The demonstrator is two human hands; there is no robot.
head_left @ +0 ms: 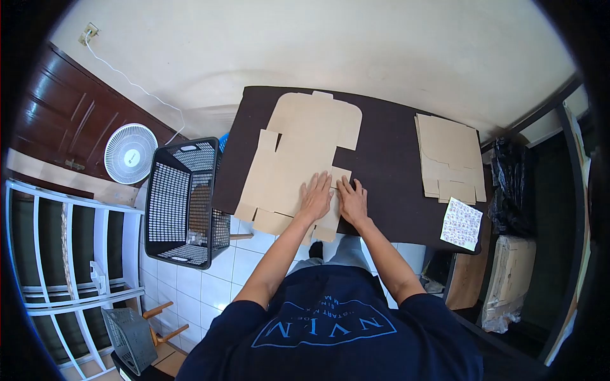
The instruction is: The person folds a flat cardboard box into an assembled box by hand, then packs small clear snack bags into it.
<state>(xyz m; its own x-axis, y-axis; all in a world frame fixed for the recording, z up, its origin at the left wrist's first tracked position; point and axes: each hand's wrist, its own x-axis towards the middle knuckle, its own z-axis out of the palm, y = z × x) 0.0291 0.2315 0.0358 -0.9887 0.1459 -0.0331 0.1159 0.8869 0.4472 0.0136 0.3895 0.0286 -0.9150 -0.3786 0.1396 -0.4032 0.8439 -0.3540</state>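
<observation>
A flat, die-cut cardboard box blank [305,146] lies unfolded on the dark brown table [387,140], its near flaps reaching past the front edge. My left hand [316,198] rests palm down on the lower right part of the blank, fingers stretched out. Just to its right, my right hand [352,200] presses on the blank's right side flap with its fingers apart and slightly bent. The fold under my right hand is partly covered by the fingers.
A stack of flat cardboard [450,152] and a patterned paper sheet [462,224] lie on the table's right side. Left of the table stand a black plastic basket [170,209] and a white fan [131,154]. Wrapped cardboard [508,279] leans at the right.
</observation>
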